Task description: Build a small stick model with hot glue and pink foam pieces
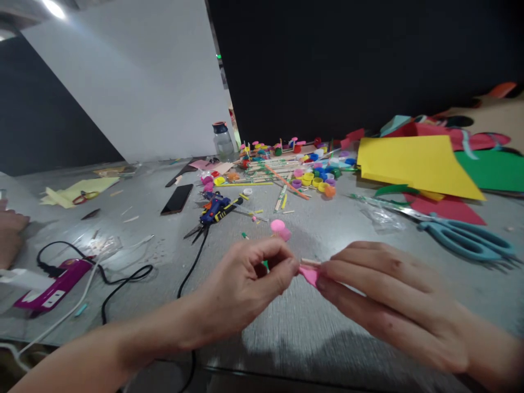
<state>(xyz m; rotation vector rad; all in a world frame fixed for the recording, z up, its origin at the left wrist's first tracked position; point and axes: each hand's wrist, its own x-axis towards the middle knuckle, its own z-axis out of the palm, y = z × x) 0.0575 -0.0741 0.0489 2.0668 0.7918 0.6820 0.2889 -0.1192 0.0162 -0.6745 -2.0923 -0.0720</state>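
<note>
Near the front of the grey table, my left hand (241, 289) pinches the left end of a small pink piece (309, 275), perhaps paper or foam. From the other side, the fingers of my right hand (385, 295) close on its right end. A short pale wooden stick (310, 263) lies along the upper edge of the pink piece; its ends are hidden by my fingers. Something green shows through the gap in my left hand. Just beyond the hands are pink discs (278, 225).
A blue glue gun (215, 210) with a black cord and pliers (199, 232) lie left of centre. Blue-handled scissors (466, 240) sit at right, below yellow sheets (417, 164). Bottle caps and sticks cover the back. At left are a phone (177, 199), a purple power strip (57, 286) and another person's hand (10, 232).
</note>
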